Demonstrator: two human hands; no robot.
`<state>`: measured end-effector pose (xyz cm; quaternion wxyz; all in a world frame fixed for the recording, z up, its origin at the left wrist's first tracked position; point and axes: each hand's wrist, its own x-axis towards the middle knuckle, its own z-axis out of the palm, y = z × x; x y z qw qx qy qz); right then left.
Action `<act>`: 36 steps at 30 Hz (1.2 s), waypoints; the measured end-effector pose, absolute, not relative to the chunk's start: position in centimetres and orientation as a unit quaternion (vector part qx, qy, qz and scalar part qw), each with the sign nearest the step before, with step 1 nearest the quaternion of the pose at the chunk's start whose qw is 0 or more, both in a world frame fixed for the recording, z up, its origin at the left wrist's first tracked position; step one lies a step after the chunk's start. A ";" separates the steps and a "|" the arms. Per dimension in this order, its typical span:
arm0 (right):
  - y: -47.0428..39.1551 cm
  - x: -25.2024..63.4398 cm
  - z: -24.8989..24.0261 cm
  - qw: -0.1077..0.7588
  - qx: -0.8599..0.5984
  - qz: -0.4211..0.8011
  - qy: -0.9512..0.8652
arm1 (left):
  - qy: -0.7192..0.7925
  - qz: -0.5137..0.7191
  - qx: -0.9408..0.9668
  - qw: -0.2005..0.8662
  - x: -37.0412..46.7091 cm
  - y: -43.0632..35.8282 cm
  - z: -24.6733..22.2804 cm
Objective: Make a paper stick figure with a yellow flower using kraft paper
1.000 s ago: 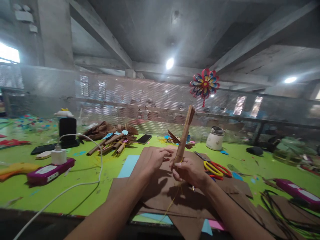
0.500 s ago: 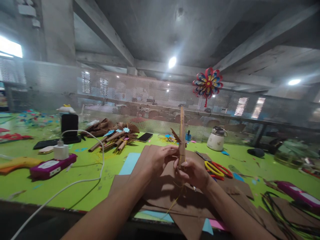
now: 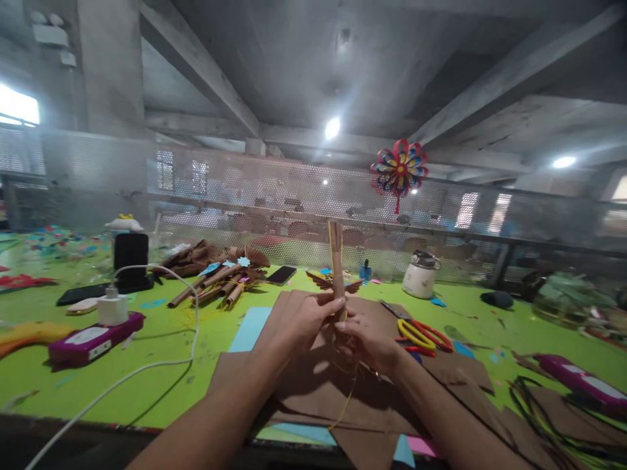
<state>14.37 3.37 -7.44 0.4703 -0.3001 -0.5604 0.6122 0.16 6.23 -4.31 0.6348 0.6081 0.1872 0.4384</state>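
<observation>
Presently, item one: paper roll (image 3: 336,261), brown, slim, held upright above the brown paper sheets (image 3: 313,378). Its lower end sits between the two hands; its upper end stands free above the fingertips.

Left hand (image 3: 298,320): fingers drawn together, tips pressed against the near side of the roll's base. Right hand (image 3: 367,336): fingers curled and closed about the base from the other side, just below the left fingertips. Both hands touching the roll.

Yellow string (image 3: 349,395): thin, hanging slack from under the right hand's fingers down across the sheets. Whether it is pinched or only looped there cannot be told.

Handling, as judged: the roll is light and hollow-looking, stiff along its length yet easy to crush or unroll if squeezed. Best taken low, at the base, with a gentle all-round grip; the free top looks frayed and should be left alone. The string is limp and likely to slip.

Nearby: scissors (image 3: 421,336) with yellow and red handles, just beyond the right hand's knuckles; a heap of similar rolls (image 3: 215,277) well past the left fingertips; green table (image 3: 161,346) under all.
</observation>
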 end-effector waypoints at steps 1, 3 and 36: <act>3.5 14.4 -7.5 0.466 -0.307 0.606 -0.567 | 0.187 0.436 0.604 0.640 0.2 6.2 -4.3; 3.7 14.3 -7.6 0.452 -0.334 0.591 -0.579 | 0.195 0.431 0.601 0.644 0.3 6.1 -4.2; 3.2 12.2 -8.3 0.514 -0.418 0.467 -0.585 | 0.172 0.545 0.443 0.691 -0.4 7.9 -3.7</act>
